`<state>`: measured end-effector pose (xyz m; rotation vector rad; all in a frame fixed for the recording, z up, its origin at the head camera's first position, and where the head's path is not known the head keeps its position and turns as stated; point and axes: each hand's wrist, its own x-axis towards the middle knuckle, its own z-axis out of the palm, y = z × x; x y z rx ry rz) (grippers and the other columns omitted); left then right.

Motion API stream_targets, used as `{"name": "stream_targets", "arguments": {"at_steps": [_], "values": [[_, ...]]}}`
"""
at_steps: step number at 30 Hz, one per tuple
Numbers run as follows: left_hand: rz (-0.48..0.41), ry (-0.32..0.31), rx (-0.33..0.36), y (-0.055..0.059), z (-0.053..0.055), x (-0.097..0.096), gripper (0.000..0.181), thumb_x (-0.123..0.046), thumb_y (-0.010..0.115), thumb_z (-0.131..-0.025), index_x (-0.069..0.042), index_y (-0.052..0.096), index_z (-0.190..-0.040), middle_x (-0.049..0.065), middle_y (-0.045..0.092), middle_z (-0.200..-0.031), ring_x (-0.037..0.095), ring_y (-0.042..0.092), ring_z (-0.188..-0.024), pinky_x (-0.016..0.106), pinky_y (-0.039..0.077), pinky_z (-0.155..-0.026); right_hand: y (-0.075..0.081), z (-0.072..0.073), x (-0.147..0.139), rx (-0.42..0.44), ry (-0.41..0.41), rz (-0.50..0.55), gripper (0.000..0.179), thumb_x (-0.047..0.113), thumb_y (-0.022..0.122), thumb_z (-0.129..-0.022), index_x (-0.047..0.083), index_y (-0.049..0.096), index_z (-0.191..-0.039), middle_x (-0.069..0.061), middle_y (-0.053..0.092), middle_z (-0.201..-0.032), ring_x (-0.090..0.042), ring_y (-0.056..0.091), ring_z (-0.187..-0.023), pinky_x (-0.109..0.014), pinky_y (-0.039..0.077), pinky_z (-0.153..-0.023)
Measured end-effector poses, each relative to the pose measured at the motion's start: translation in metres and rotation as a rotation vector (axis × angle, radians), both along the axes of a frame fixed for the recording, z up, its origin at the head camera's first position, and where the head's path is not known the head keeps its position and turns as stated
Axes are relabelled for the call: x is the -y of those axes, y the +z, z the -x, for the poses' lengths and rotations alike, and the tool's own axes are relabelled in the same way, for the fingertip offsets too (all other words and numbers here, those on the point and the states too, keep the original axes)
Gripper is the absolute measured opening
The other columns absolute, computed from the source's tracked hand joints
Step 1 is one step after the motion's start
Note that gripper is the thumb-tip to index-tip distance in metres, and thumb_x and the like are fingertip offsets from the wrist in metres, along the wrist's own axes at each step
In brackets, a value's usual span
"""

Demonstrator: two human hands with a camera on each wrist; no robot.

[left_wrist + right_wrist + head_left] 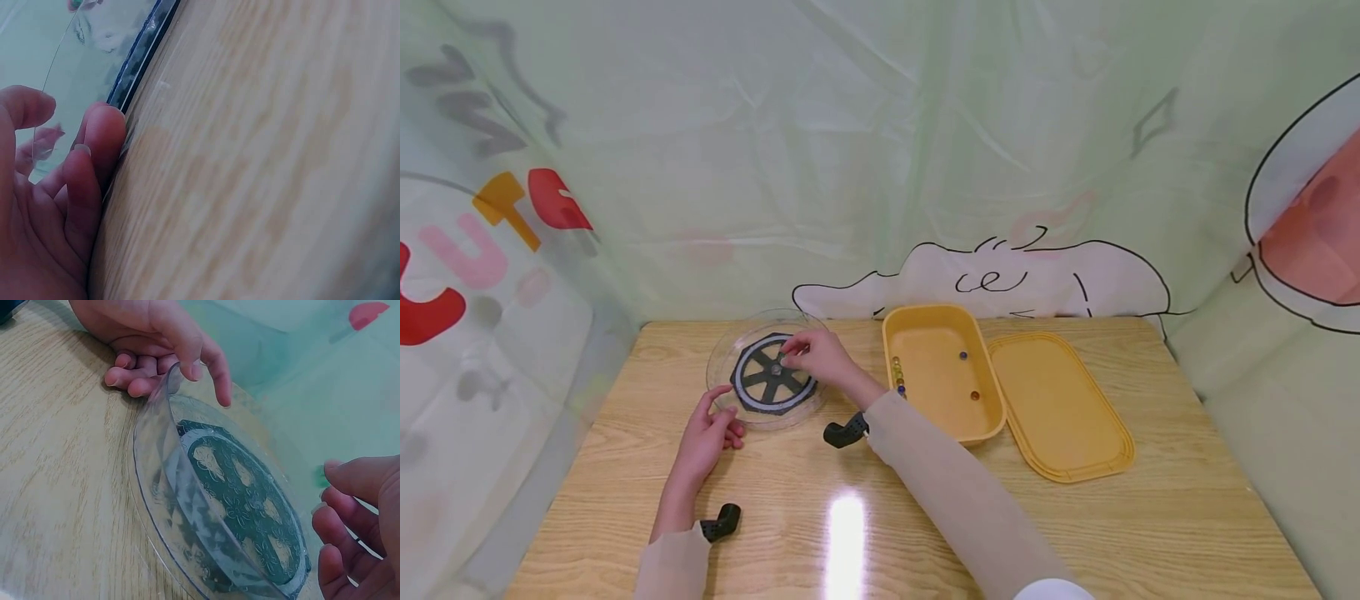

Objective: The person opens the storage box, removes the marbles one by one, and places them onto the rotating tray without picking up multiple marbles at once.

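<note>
Beige sleeve [955,492], right grip [826,357] pinching green piece [321,477], left grip [706,440] loosely curled round clear dish [186,503]

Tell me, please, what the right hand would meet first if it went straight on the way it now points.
The right hand would probably meet the clear dish first, near its middle; the hand's height is unclear, so it might pass over instead.

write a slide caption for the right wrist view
Left hand at the rim of a clear dish, right hand pinching a small green object.
</note>
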<state>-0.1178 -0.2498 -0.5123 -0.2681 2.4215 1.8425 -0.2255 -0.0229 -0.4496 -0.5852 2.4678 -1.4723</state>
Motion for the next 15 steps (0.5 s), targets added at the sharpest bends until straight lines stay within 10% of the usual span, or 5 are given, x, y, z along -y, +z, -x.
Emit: {"name": "stream_targets", "arguments": {"at_steps": [15], "values": [[-0.004, -0.002, -0.004, 0.000, 0.000, 0.002, 0.041, -0.017, 0.047, -0.105, -0.015, 0.038, -0.145, 0.011, 0.063, -0.075, 0.021, 0.063, -0.059, 0.027, 0.051, -0.059, 0.013, -0.002, -0.011, 0.025, -0.038, -0.012, 0.019, 0.013, 0.072, -0.092, 0.004, 0.073, -0.109, -0.001, 0.068, -0.093, -0.015, 0.060, -0.084, -0.025, 0.048, -0.072]]}}
